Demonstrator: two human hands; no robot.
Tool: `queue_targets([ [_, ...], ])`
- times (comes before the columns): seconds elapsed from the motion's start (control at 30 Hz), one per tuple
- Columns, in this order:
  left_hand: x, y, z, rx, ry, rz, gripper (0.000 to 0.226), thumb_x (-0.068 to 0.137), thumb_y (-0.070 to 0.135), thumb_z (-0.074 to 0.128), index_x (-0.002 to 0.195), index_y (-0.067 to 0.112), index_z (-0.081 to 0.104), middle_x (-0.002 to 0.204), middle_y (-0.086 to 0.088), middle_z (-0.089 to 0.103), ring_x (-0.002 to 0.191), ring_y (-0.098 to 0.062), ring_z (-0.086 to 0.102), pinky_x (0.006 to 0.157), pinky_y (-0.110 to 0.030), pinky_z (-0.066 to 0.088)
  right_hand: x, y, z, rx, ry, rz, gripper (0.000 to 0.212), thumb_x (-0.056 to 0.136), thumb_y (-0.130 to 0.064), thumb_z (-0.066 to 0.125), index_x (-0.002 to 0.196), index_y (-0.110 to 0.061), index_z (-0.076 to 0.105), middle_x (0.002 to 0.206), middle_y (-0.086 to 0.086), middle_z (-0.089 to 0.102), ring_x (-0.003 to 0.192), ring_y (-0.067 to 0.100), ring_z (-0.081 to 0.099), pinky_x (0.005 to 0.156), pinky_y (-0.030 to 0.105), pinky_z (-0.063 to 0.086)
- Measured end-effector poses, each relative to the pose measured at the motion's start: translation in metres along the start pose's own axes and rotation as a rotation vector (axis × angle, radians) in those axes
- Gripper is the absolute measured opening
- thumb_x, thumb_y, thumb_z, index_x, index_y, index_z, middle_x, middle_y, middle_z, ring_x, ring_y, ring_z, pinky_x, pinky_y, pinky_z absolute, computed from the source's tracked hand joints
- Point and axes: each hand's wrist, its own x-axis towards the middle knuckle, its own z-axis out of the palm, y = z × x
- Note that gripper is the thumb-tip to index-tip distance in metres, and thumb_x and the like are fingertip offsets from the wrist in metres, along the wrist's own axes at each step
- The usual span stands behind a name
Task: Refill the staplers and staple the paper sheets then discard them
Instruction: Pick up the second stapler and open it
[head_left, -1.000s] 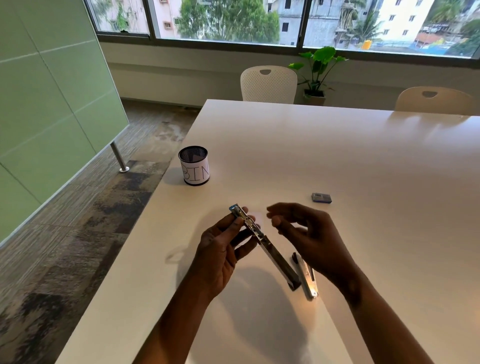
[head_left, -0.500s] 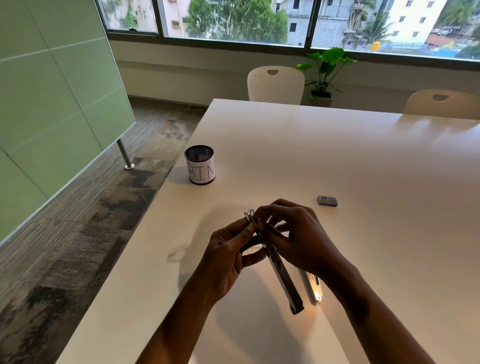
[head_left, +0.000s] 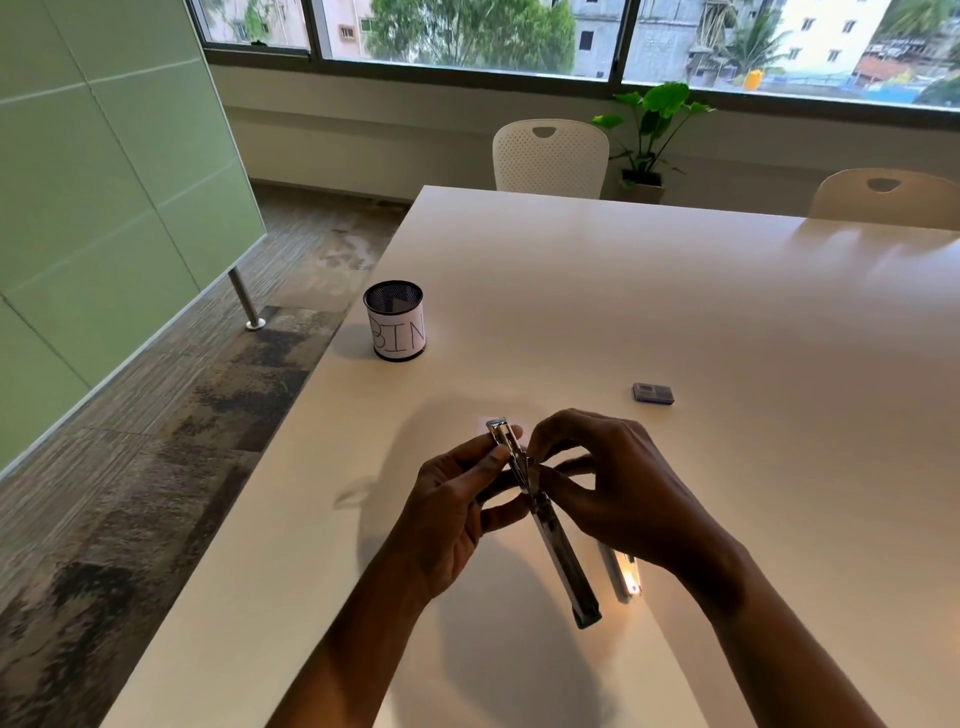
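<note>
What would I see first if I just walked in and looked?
The left hand and right hand hold an opened stapler over the table, low in the middle. Further back on the left stands a black mesh cup labelled BIN, and a small grey box lies to the right.

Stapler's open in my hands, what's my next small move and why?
Probably press the staples into the stapler rail: your left hand grips it tilted, your right hand pinches at its middle. Whether staples sit there is too small to tell.
</note>
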Motion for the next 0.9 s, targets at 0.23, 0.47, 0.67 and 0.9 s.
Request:
queue_targets([
  [0.23,-0.001,-0.001,0.002,-0.002,-0.007,-0.001,0.028,0.087,0.021,0.058,0.108,0.027,0.077,0.113,-0.010,0.075,0.107,-0.025,0.071,0.074,-0.032,0.060,-0.004,0.002,0.001,0.036,0.000,-0.035,0.038,0.089,-0.001,0.068,0.121,-0.020,0.064,0.112,-0.009,0.065,0.106,0.002,0.064,0.088,0.019,0.056],
  [0.47,0.004,-0.001,0.000,-0.062,0.036,-0.019,0.028,0.086,0.019,0.060,0.108,0.021,0.077,0.117,-0.014,0.073,0.110,-0.027,0.070,0.076,-0.036,0.061,-0.019,0.004,0.007,0.054,0.086,-0.103,0.030,0.087,0.001,0.068,0.108,-0.021,0.069,0.108,-0.012,0.064,0.103,0.004,0.066,0.088,0.017,0.055],
  [0.67,0.004,-0.001,0.002,-0.073,0.030,-0.029,0.028,0.085,0.018,0.060,0.106,0.021,0.078,0.115,-0.012,0.074,0.107,-0.024,0.072,0.072,-0.034,0.061,-0.035,0.006,0.023,-0.075,0.265,-0.207,0.020,0.087,-0.013,0.068,0.107,-0.016,0.071,0.107,-0.006,0.066,0.098,0.006,0.067,0.080,0.021,0.058],
  [0.9,0.002,0.000,0.004,-0.012,-0.020,-0.010,0.029,0.088,0.018,0.059,0.111,0.021,0.076,0.114,-0.014,0.074,0.105,-0.026,0.072,0.073,-0.035,0.060,-0.020,0.014,0.017,0.253,0.240,-0.052,0.020,0.095,-0.019,0.062,0.114,-0.018,0.071,0.107,-0.010,0.067,0.098,0.015,0.069,0.076,0.032,0.061],
])
